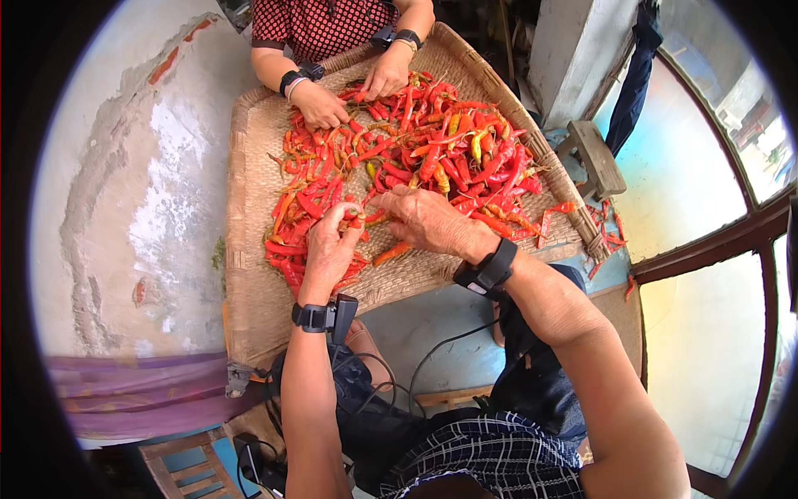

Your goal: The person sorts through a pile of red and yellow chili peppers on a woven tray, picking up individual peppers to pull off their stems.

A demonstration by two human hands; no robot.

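Note:
Red, orange and yellow chili peppers [461, 162] lie heaped in a large woven tray [249, 187]. At the near side of the heap, my left hand [333, 243] holds red chili peppers [354, 219] between thumb and fingers. Just right of it, my right hand [424, 218] reaches over the heap with its fingers pointing towards the left hand; its fingertips are close to the peppers, and whether they grip one cannot be told. An orange pepper [393, 252] lies on the weave below my right hand. Both my wrists wear black strapped devices.
Across the tray, another person's two hands [355, 93] handle peppers. A plastered wall [174, 187] stands at the left. At the right are a wooden stool [592, 156], a framed window [704, 337] and fallen peppers [614, 227]. Black cables [414, 368] hang below the tray.

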